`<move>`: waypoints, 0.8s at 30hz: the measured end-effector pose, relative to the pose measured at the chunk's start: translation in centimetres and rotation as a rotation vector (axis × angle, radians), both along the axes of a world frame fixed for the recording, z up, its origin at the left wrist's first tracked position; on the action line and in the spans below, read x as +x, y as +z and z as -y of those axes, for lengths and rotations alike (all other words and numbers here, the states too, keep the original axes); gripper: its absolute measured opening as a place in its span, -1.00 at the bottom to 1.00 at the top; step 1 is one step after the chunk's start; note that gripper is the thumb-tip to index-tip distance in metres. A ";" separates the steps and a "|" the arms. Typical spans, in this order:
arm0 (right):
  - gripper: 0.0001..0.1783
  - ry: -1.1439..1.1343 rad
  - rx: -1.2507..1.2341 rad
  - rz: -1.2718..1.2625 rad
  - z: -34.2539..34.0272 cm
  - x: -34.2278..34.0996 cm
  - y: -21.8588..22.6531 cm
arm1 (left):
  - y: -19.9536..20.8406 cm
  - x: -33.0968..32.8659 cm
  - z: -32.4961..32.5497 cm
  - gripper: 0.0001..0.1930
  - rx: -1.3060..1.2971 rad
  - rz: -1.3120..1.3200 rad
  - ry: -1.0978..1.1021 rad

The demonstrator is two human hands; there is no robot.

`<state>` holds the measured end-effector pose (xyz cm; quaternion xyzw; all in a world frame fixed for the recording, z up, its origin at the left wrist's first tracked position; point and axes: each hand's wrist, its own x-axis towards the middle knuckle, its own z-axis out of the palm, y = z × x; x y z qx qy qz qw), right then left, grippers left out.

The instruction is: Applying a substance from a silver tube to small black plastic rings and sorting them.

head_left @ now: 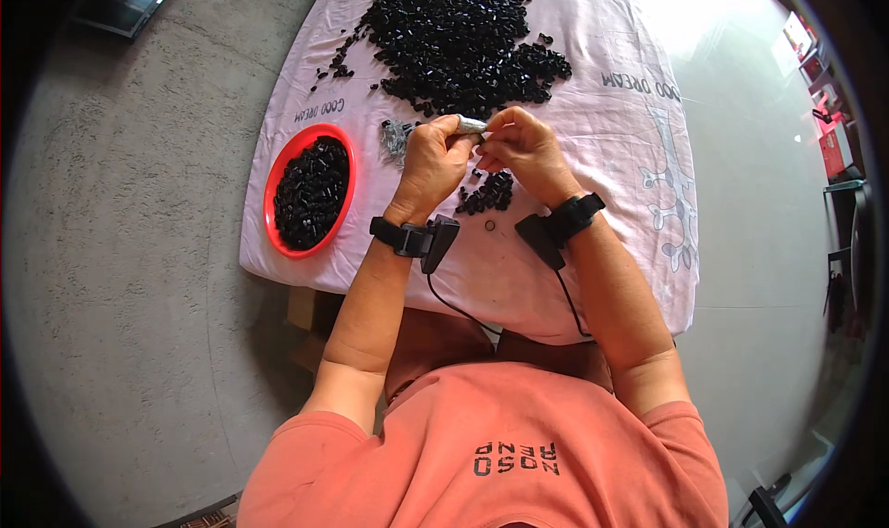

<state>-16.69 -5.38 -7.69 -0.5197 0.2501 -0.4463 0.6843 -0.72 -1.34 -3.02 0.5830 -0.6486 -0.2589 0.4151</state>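
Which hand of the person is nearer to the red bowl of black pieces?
Left. The left hand is to the right of the red bowl, not touching it; the right hand is farther right, beyond the left hand.

Parts heap (454, 51) far back on cloth (602, 139); basin (269, 201) at left, parts inside; 2nd heap (491, 194) right of basin.

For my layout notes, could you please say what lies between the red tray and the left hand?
In the head view, a grey tangle lies on the pink cloth between the red tray and left hand.
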 end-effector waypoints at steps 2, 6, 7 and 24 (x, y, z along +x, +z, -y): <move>-0.84 0.018 0.045 0.038 0.1 -0.1 -0.2 | 0.0 -0.2 -0.1 -0.88 -0.031 0.032 0.002; -0.84 0.049 0.124 -0.011 0.2 -0.6 0.2 | 0.2 0.1 -0.7 -0.83 -0.102 0.109 -0.060; -0.84 0.047 0.118 -0.005 0.3 -0.6 0.1 | 0.5 0.0 -0.8 -0.81 -0.107 0.100 -0.090; -0.79 0.113 0.094 -0.036 0.5 -0.7 -0.1 | 0.3 -0.6 -1.0 -0.86 -0.183 0.294 0.011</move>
